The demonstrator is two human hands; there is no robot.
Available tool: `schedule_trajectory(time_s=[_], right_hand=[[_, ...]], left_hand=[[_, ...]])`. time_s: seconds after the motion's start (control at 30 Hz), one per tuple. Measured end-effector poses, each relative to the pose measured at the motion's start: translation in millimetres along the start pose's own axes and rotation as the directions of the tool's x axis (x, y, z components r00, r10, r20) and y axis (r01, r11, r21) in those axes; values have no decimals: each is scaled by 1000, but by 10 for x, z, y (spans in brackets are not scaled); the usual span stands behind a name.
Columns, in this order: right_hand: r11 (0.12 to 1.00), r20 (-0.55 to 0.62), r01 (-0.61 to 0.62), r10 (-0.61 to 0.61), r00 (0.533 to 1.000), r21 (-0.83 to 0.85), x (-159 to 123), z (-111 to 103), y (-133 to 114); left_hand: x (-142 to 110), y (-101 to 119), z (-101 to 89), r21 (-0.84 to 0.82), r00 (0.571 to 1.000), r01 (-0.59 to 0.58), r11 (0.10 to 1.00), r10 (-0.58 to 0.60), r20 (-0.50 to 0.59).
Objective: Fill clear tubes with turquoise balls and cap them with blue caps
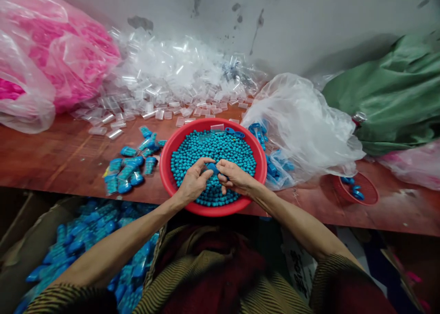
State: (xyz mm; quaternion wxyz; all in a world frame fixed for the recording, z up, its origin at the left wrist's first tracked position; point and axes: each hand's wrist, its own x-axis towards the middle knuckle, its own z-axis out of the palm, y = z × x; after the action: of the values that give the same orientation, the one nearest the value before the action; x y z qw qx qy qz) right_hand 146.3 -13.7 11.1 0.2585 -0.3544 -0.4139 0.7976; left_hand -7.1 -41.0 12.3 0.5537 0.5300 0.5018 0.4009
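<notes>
My left hand (195, 179) and my right hand (233, 175) meet over a red basin (166, 167) filled with small blue beads (202, 144). Between their fingertips is a blue plastic cap (212, 168), pinched from both sides and partly covered by the fingers. A clear plastic sleeve (217, 128) and two blue caps (234, 132) lie on the beads at the basin's far side. Left of the basin, several bead-filled clear containers with blue ends (127, 169) are heaped on the table.
Clear plastic sleeves (165, 85) are piled along the wall. A pink-filled bag (68, 52) stands left; a translucent bag (302, 121) with blue parts lies right, before a green sack (385, 94). A small red basket (367, 192) sits near the edge. Below, a box (20, 240) holds filled containers.
</notes>
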Motion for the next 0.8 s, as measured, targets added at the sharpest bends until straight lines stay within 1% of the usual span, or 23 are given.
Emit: schedule_trajectory(time_s=[0.07,0.13,0.2,0.27,0.33,0.43,0.5,0.53,0.57,0.6,0.67,0.73,0.8], right_hand=[[1000,-22,4,-4,1000,-21,0,-6,-9],[999,7,-35,36,999,-19,-35,-34,-56],[999,24,-42,42,999,2,-85,-81,-120],[999,-15,29,-29,999,13,-124,-124,-170],[991,-90,130,-132,987,-27,-134,-141,-191],[964,-196,215,-243,950,-155,-104,-105,-175],[935,-248,237,-303,920,-264,-79,-52,-155],[909,-256,244,-338,906,-337,-71,-23,-146],[867,-247,253,-382,890,-430,-69,8,-139],[802,-217,262,-431,876,-537,-73,38,-134],[614,-96,284,-510,855,-737,-97,96,-129],[402,51,302,-528,848,-865,-136,146,-123],[223,157,302,-501,851,-927,-174,188,-106]], left_hand=[[6,9,-21,-9,999,30,999,-30,30],[1,26,-55,-20,993,78,997,-76,89],[-14,43,-91,-49,986,127,991,-120,115],[-31,55,-114,-91,985,149,985,-140,101],[-42,65,-121,-109,987,143,984,-134,88],[-46,89,-108,-70,991,115,991,-109,81],[-47,108,-90,-31,992,100,994,-97,82],[-49,115,-78,-20,992,93,996,-91,85],[-52,121,-65,-19,993,81,997,-79,88],[-56,125,-51,-27,994,66,997,-63,89],[-66,132,-23,-58,997,34,998,-29,73],[-76,143,-2,-95,999,15,995,-12,34],[-84,165,9,-145,1000,17,989,-17,-1]])
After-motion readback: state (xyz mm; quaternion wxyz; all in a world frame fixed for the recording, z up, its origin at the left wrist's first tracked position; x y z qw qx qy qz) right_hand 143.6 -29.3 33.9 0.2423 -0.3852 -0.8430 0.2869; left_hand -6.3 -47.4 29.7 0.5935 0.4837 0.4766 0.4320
